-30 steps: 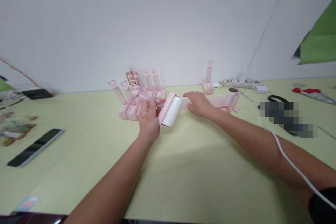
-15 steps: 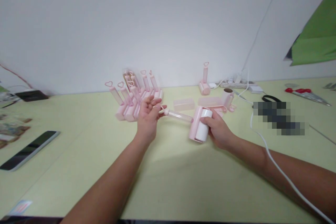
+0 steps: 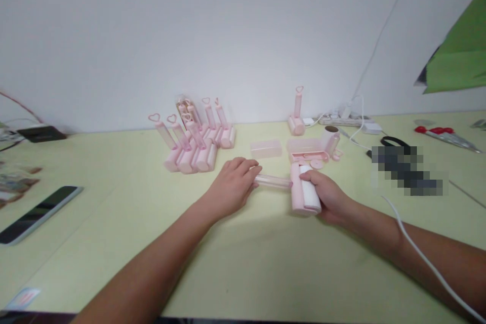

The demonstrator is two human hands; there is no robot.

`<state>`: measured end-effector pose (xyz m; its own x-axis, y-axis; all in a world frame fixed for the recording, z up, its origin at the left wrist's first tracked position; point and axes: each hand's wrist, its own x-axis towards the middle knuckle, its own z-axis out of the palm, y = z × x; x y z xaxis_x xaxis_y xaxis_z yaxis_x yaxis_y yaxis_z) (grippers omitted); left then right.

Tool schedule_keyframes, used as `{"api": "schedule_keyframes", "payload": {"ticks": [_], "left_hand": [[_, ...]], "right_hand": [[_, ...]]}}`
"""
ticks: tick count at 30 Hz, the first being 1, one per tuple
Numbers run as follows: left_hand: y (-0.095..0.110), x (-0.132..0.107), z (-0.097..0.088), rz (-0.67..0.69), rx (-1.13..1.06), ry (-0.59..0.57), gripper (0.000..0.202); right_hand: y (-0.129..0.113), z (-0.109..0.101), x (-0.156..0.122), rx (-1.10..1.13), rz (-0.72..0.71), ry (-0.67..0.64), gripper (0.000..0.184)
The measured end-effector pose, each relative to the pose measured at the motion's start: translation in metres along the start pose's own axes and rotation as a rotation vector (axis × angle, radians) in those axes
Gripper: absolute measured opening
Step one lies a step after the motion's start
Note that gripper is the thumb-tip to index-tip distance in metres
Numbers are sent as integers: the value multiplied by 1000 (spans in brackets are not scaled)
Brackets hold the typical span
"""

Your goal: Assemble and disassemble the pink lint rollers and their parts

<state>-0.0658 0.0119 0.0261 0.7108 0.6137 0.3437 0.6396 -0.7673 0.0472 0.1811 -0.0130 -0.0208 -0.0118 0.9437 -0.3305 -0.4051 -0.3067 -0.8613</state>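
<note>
My left hand [image 3: 237, 185] is closed round the far end of a clear pink handle [image 3: 273, 181]; its heart-shaped loop is hidden by the fingers. That handle's other end meets the pink body of a lint roller [image 3: 298, 192]. My right hand [image 3: 330, 195] grips the lint roller, thumb across its white sticky roll [image 3: 311, 187]. Both are held over the table in front of me. To the left stand several pink lint rollers [image 3: 190, 157] with upright handles topped by hearts. Another upright lint roller [image 3: 296, 124] stands near the wall.
Behind my hands lie a pale pink cover [image 3: 266, 149], an open pink case [image 3: 309, 154] and a paper roll [image 3: 329, 137]. A phone [image 3: 41, 215] lies at left. At right are a power strip [image 3: 341, 120], red-handled scissors [image 3: 436, 130] and a white cable [image 3: 413, 250].
My left hand has turned over and wrapped round the handle's loop end. The lint roller has moved slightly right and nearer to me, and tilted differently.
</note>
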Motion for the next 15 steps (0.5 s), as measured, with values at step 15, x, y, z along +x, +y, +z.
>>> {"api": "schedule_keyframes", "payload": {"ticks": [15], "left_hand": [[60,18,-14,-68,-427,151,25]], "right_hand": [[8,27,-37,-703,-661,-347,47]]}}
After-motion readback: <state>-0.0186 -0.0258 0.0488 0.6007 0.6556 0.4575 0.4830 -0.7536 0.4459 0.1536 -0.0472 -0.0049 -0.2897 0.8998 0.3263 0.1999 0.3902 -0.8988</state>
